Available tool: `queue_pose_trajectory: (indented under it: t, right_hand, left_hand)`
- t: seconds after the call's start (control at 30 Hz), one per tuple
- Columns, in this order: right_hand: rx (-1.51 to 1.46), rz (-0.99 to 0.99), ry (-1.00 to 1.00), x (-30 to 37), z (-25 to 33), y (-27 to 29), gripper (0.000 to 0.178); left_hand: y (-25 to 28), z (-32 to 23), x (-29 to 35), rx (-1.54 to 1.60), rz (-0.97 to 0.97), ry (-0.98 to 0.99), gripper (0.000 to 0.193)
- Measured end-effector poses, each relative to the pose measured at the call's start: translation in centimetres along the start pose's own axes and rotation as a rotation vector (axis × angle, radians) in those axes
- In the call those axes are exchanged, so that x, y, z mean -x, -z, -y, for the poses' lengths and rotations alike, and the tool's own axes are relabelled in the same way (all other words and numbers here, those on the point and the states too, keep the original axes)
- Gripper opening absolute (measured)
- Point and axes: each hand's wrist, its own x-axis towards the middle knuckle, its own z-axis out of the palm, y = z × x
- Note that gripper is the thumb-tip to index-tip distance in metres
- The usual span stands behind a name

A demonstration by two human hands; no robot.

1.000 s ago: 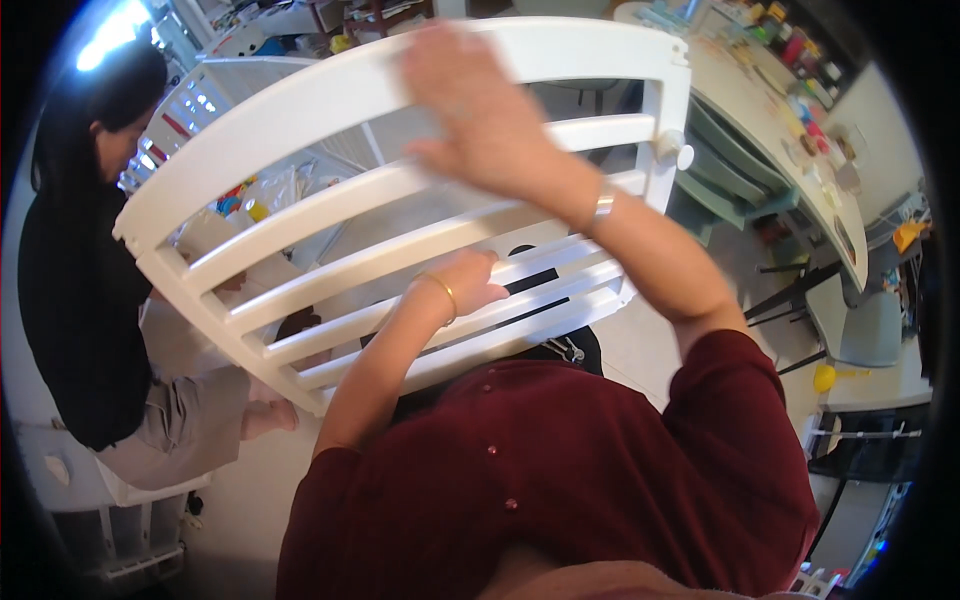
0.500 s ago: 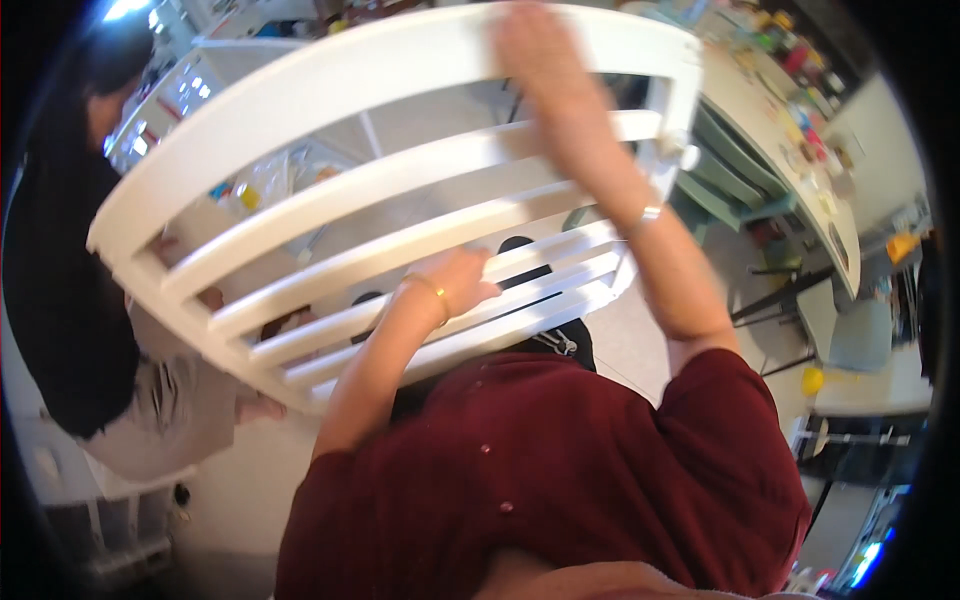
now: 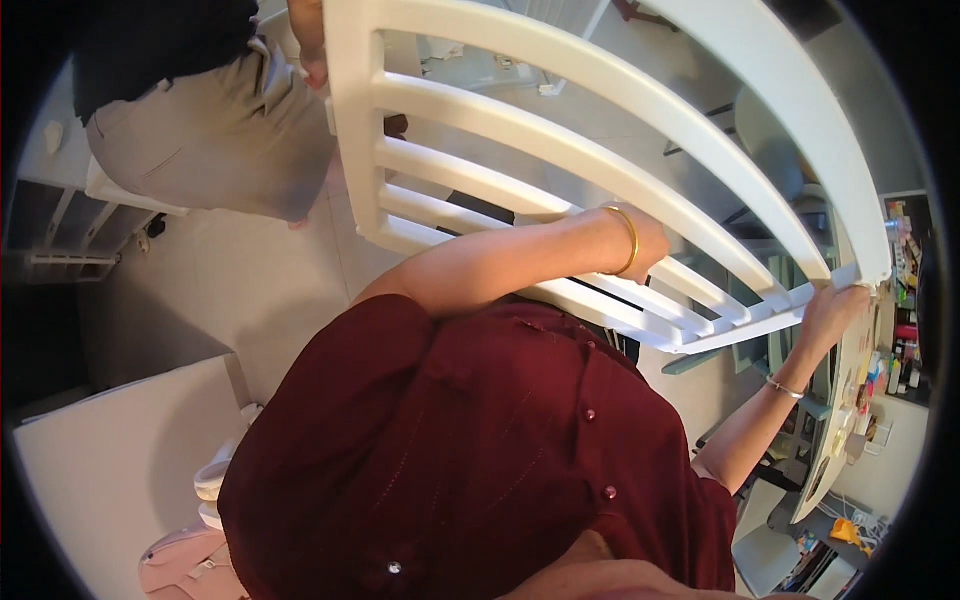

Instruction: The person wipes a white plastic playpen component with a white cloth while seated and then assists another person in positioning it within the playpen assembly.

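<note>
A large white slatted panel (image 3: 355, 130), like a side of a crib or bed frame, stands tilted in front of my body. My left hand (image 3: 645, 245), with a gold bangle at its wrist, is closed round one of the lower slats near the panel's middle. At the right end, my right hand (image 3: 835, 312) grips the end rail close to its upper corner, a silver bracelet on the wrist. Some fingers of both hands are hidden behind the wood. Beside the panel's left end hangs another person's hand (image 3: 314, 68); whether it touches the panel I cannot tell.
That person (image 3: 210, 135) in beige trousers is at the upper left. On the right are a long table (image 3: 828, 455) with clutter near it, a green chair (image 3: 745, 350) under the panel's end and a grey seat (image 3: 765, 545). A pink bag (image 3: 185, 565) lies at lower left.
My view has turned, and the panel now lies farther right. My right hand has come down from the broad top rail to the right end rail. My left hand still is at the slats.
</note>
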Motion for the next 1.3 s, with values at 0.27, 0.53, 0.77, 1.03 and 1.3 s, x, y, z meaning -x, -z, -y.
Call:
queue_pose_trajectory:
  t: [0.27,0.53,0.77,1.03,1.3]
  right_hand:
    - [-0.299,-0.183,-0.008,-0.2,6.6,3.3,0.05]
    - [-0.465,-0.245,0.363,-7.5,11.6,6.2,0.037]
    - [-0.741,0.746,0.27,-14.9,21.0,11.6,0.048]
    - [-1.04,1.073,0.576,-16.9,26.2,12.8,0.067]
    - [-1.097,1.159,0.519,-16.9,25.4,12.7,0.064]
  left_hand:
    - [-0.2,-0.4,-0.2,-0.033,-0.014,-0.018,0.03]
    - [-0.8,0.2,-0.4,-0.046,-0.055,-0.009,0.027]
    - [-0.6,0.0,-0.9,-0.028,-0.067,-0.061,0.029]
    - [0.0,-0.7,1.1,-0.05,-0.125,-0.066,0.031]
    - [-2.6,0.2,-0.6,-0.049,-0.299,-0.172,0.042]
